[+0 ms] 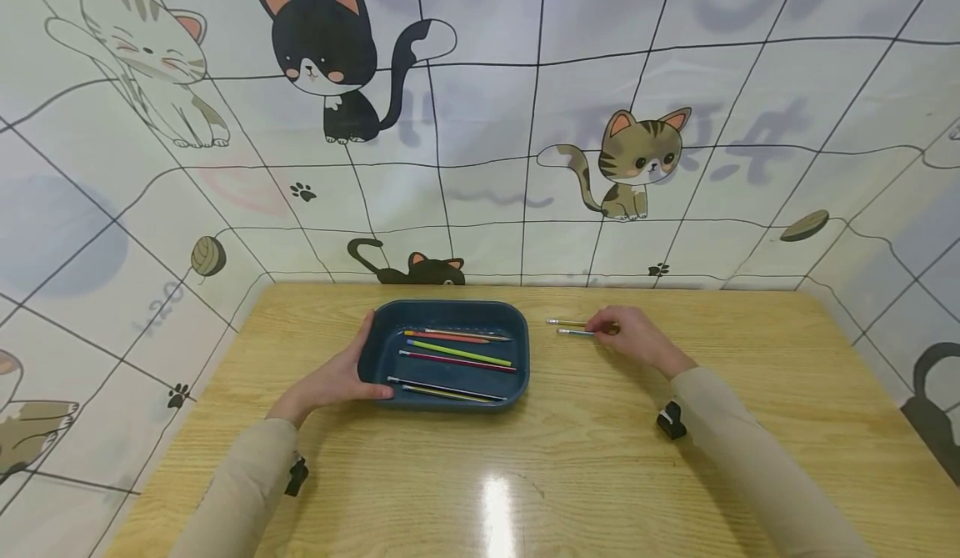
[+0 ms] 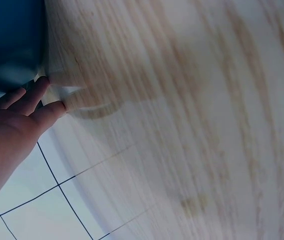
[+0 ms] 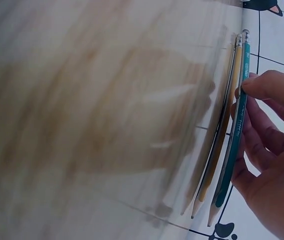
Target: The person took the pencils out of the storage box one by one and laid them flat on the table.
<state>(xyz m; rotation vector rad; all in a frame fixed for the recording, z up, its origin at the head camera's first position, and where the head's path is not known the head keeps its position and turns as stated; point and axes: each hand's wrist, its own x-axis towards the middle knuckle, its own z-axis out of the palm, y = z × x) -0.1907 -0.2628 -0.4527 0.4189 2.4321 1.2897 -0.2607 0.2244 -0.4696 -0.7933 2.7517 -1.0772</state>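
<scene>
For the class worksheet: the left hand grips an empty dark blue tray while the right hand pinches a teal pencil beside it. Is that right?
The tray isn't empty: the head view shows several pencils in it. The left hand grips it while the right hand pinches a teal pencil beside it.

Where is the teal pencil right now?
In the right wrist view, the teal pencil is at right, pinched by the right hand, beside a yellow pencil.

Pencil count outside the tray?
2: a teal pencil in the right hand, a yellow pencil beside it, both right of the tray. Hand may hide more.
</scene>
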